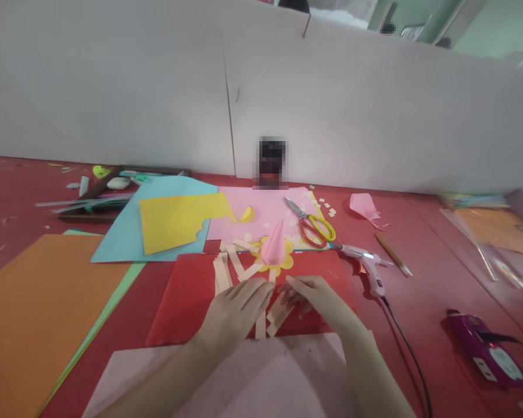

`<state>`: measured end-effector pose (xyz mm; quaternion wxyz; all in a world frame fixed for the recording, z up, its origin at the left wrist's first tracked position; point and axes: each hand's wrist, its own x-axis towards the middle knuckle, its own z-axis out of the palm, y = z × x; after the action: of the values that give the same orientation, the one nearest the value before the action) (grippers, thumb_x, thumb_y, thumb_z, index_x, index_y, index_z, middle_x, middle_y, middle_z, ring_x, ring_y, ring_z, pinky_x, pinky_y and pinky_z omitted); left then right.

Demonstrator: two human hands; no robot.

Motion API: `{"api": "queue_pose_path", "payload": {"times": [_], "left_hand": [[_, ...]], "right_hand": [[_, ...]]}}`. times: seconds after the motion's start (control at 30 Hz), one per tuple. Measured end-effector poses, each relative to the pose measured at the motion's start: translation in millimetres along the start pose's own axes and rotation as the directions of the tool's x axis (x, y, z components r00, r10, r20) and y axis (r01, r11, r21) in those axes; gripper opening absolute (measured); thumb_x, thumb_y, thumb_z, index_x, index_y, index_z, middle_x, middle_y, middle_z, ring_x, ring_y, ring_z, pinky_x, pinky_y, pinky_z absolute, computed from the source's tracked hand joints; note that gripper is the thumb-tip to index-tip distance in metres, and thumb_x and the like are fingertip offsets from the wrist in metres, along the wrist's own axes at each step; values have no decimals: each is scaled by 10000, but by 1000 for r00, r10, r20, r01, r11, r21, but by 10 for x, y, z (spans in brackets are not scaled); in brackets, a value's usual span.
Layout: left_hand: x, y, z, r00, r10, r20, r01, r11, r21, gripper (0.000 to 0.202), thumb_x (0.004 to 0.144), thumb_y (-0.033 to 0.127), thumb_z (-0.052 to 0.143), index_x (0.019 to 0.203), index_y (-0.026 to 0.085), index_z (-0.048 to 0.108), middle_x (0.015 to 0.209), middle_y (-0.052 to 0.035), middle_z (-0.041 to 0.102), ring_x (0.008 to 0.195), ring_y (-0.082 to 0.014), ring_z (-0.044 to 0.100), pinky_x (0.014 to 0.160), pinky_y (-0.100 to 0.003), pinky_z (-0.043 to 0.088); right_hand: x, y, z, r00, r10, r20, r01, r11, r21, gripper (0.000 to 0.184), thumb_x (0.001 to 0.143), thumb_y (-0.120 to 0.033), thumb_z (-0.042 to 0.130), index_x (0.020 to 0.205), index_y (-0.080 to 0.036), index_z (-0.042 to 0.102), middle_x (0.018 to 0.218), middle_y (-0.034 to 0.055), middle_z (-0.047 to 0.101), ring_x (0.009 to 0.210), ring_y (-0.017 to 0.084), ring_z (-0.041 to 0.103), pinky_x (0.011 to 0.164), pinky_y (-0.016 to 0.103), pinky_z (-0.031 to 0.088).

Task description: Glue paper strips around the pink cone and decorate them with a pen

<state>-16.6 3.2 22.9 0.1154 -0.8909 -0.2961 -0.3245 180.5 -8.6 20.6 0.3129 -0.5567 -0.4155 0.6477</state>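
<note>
Head view: red worktop [17,191] is seen from above, slightly blurred, so small details can't be trusted.
Far left: orange sheet [35,313] is laid flat, well apart from the hands, so no trouble is expected there.
Left hand [235,313]: grip is apart, with the fingers spread flat and pressed onto the paper strips [233,264].
Strips: they lie criss-crossed on the red sheet [183,302], between and under both hands. They look loose, so they could probably be dragged out of line if a palm is slid rather than lifted.
Pink cone [273,244]: it's stood just beyond the fingertips and could be tipped by a forward reach.
Right hand [318,302]: fingertips are bent down onto the strips; whether one is pinched can't be told.
Glue gun [368,264]: it's parked near the right wrist, with its cable [401,337] run alongside the forearm. The nozzle could be brushed, or the cable snagged and the gun pulled across the sheet.
</note>
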Motion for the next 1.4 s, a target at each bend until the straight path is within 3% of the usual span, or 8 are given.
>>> {"api": "queue_pose_path", "payload": {"times": [0.17,0.33,0.53,0.67,0.97,1.1,1.27,1.4], "left_hand": [[44,58,-69,998,59,32,-56,996,-69,251,895,114,345,929,130,593,853,-47,667,812,-148,618,726,-266,502],[53,85,5,994,88,68,-83,994,-70,253,891,119,337,892,144,590,795,-37,643,742,-142,598,685,-267,497],[-12,71,137,961,50,272,-25,995,-95,216,841,76,376,924,147,563,794,-37,603,746,-164,571,664,-292,482],[-54,52,208,929,25,370,14,995,-103,209,813,52,389,894,163,547,783,-32,576,729,-171,553,650,-306,474],[-67,49,258,918,21,396,10,997,-74,188,770,25,422,843,162,528,776,-30,557,693,-179,539,613,-305,448],[-46,71,242,912,18,410,8,998,-61,201,727,-6,431,803,158,518,750,-29,549,667,-183,532,590,-306,439],[-33,92,243,906,14,424,24,996,-85,229,733,-10,429,870,151,517,776,-34,556,683,-186,544,584,-302,436],[-39,100,254,905,-4,424,34,997,-63,230,744,-11,410,861,157,515,752,-30,542,672,-186,536,578,-302,422]], "right_hand": [[-23,-47,91,997,-32,67,26,996,90,412,720,-549,565,737,-146,651,684,37,634,578,123,593,470,212,461],[47,-5,90,995,-31,-90,32,999,7,291,702,-458,605,707,-170,642,643,-6,621,494,83,555,422,168,405],[106,68,129,975,-136,-175,118,987,-108,247,732,-395,548,654,-174,626,570,-11,604,469,104,540,414,193,409],[154,120,155,940,-220,-261,154,956,-251,195,730,-335,540,641,-188,633,544,-6,604,452,121,533,418,214,401],[188,143,164,842,-343,-416,109,864,-491,130,708,-318,600,646,-204,602,557,-12,592,546,141,557,525,227,401],[203,189,145,815,-403,-416,150,840,-521,152,740,-329,585,660,-201,597,606,-5,592,583,142,563,569,238,426],[200,217,115,744,-542,-392,237,761,-604,154,798,-297,532,761,-198,644,801,29,571,648,135,557,636,261,457],[215,235,104,724,-599,-343,268,702,-660,148,816,-273,517,778,-218,650,833,36,578,784,169,558,703,287,459]]}}
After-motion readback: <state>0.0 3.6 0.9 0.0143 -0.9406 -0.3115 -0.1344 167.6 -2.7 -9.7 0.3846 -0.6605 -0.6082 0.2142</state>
